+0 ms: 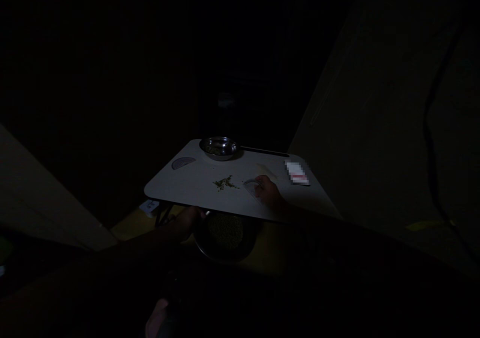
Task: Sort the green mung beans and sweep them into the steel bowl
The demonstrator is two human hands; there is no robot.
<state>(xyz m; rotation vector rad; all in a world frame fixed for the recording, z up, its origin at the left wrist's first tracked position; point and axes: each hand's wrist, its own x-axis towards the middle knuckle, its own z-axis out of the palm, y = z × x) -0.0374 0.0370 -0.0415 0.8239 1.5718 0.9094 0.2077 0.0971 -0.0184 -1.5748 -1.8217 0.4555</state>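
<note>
My right hand (267,190) is closed on a clear plastic protractor (250,187), held tilted at the white tabletop. Just left of it lies a small scattered pile of greenish grains (225,183). My left hand (189,220) is below the table's front edge, its fingers closed at the rim of a large dark bowl (202,250). Many green grains (227,230) fill the middle of that bowl. Darkness hides part of the left hand's grip. At the back of the table stands a shiny steel bowl (228,150) with some grains inside.
A second half-round protractor (183,163) lies on the left of the small white folding table (168,185). A blurred-out phone-like object (297,173) rests at its right. Pale walls (375,128) flank both sides, and a dark cable (429,143) hangs at right. The room is very dark.
</note>
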